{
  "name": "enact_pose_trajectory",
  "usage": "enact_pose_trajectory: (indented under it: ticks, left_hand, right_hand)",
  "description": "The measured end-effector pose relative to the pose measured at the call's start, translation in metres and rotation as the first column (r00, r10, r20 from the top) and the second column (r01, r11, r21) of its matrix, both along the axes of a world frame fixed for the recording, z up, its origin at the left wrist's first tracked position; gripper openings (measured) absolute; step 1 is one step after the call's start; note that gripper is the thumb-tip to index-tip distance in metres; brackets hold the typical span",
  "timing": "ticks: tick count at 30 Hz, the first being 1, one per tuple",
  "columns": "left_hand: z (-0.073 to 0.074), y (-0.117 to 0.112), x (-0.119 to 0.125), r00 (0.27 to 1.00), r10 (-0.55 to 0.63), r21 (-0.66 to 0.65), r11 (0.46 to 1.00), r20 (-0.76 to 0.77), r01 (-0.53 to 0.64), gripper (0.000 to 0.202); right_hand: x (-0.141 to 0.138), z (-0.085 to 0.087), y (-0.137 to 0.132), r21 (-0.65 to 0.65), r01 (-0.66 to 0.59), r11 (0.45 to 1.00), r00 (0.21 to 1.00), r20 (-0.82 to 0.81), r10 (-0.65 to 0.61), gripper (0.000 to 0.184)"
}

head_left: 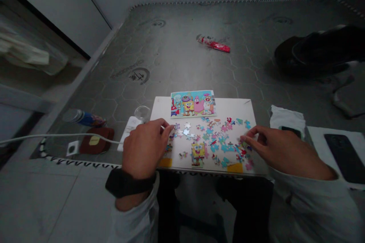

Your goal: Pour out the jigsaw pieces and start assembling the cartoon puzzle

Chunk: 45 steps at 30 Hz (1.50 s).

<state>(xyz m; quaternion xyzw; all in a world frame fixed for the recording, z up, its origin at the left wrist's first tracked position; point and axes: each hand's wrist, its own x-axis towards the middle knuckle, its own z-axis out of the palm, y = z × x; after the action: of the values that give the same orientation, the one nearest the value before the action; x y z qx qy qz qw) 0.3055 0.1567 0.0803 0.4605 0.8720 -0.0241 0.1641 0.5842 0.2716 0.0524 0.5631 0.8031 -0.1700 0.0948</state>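
Observation:
A white board [182,157] carries many loose jigsaw puzzle pieces [227,147] in blue, pink and red. At its lower middle lies a joined section with a yellow cartoon figure [197,153]. The picture card [193,104] rests along the board's top. My left hand [146,146], wearing a black watch, is over the left side, thumb and forefinger close together beside several pieces; what they hold, if anything, is hidden. Over the right edge, my right hand [278,148] has its thumb and forefinger pinched at a puzzle piece [243,139] among the right-hand cluster.
A phone [346,155] lies on a white box at right, near white tissue [286,117]. At left are a blue can [88,117], a brown case [97,140] and a white cable [71,135]. Further back sit a red packet [213,43] and a black bag [310,53].

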Motion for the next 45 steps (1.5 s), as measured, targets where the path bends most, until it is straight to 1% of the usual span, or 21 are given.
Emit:
enact_pose_trajectory:
  ticks: [5, 7, 10, 14, 18, 23, 27, 33, 37, 40, 45]
  left_hand:
    - [0.000, 0.001, 0.002, 0.994, -0.090, 0.053, 0.995, 0.058, 0.087, 0.026]
    - [0.001, 0.002, 0.005, 0.992, -0.105, 0.072, 0.992, 0.072, 0.100, 0.024]
    - [0.004, 0.004, 0.008, 0.992, -0.101, 0.084, 0.992, 0.070, 0.095, 0.022]
    - [0.005, 0.005, 0.009, 0.993, -0.090, 0.078, 0.993, 0.078, 0.084, 0.021]
    - [0.001, 0.006, 0.009, 0.993, -0.106, 0.070, 0.992, 0.056, 0.102, 0.027]
    - [-0.005, 0.008, 0.009, 0.992, -0.106, 0.048, 0.994, 0.062, 0.103, 0.028]
    - [-0.004, 0.010, 0.012, 0.992, -0.109, 0.026, 0.994, 0.070, 0.108, 0.027]
    - [-0.002, 0.010, 0.015, 0.990, -0.122, 0.042, 0.992, 0.076, 0.119, 0.021]
    - [-0.001, 0.008, 0.013, 0.994, -0.094, 0.034, 0.995, 0.047, 0.093, 0.023]
    - [-0.001, 0.008, 0.013, 0.995, -0.082, 0.028, 0.996, 0.049, 0.081, 0.025]
    - [-0.001, 0.009, 0.015, 0.995, -0.093, 0.029, 0.995, 0.031, 0.092, 0.026]
  right_hand:
    - [-0.003, 0.006, -0.001, 0.056, 0.048, 0.997, 0.999, -0.018, -0.047, 0.036]
    - [-0.003, 0.008, -0.001, 0.079, 0.065, 0.995, 0.997, -0.039, -0.062, 0.035]
    - [0.001, 0.009, 0.002, 0.092, 0.113, 0.989, 0.991, -0.082, -0.105, 0.036]
    - [0.007, 0.010, 0.006, 0.103, 0.226, 0.969, 0.971, -0.104, -0.216, 0.038]
    - [0.012, 0.010, 0.010, 0.131, 0.280, 0.951, 0.956, -0.127, -0.264, 0.040]
    - [0.013, 0.008, 0.015, 0.093, 0.327, 0.940, 0.943, -0.092, -0.319, 0.038]
    - [0.013, 0.006, 0.019, 0.039, 0.318, 0.947, 0.946, -0.088, -0.313, 0.035]
    - [0.016, 0.005, 0.020, 0.054, 0.310, 0.949, 0.944, -0.132, -0.301, 0.029]
    - [0.020, 0.007, 0.019, 0.059, 0.310, 0.949, 0.943, -0.142, -0.299, 0.029]
    - [0.020, 0.004, 0.019, 0.080, 0.310, 0.947, 0.942, -0.158, -0.295, 0.028]
    - [0.012, -0.003, 0.021, 0.089, 0.247, 0.965, 0.953, -0.204, -0.225, 0.032]
